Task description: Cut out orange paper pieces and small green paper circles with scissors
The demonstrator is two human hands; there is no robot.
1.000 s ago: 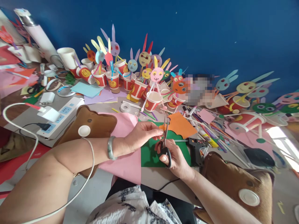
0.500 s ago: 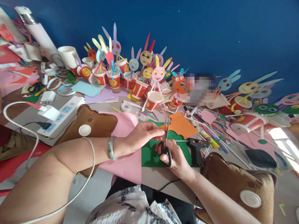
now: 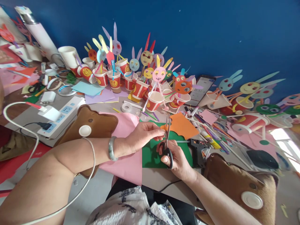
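Note:
My left hand (image 3: 142, 135) pinches a small orange paper piece (image 3: 164, 127) at mid-table, fingers closed on it. My right hand (image 3: 177, 159) grips black-handled scissors (image 3: 167, 142), blades pointing up against the orange piece. Under both hands lie a green paper sheet (image 3: 152, 154) and a pink sheet (image 3: 127, 162). A larger orange sheet (image 3: 182, 125) rests just right of the blades. A green bangle circles my left wrist.
Rows of red paper cups with paper rabbit figures (image 3: 154, 84) line the blue wall. A phone (image 3: 202, 89) leans behind them. Two brown cushions (image 3: 93, 125) (image 3: 239, 184) flank my arms. A power strip (image 3: 61, 117) sits left, markers and sticks (image 3: 211, 131) right, a black glue gun (image 3: 197, 150) beside my right hand.
Both hands keep nearly the same pose; the scissors and orange piece have barely shifted. The phone behind the cups now shows plainly.

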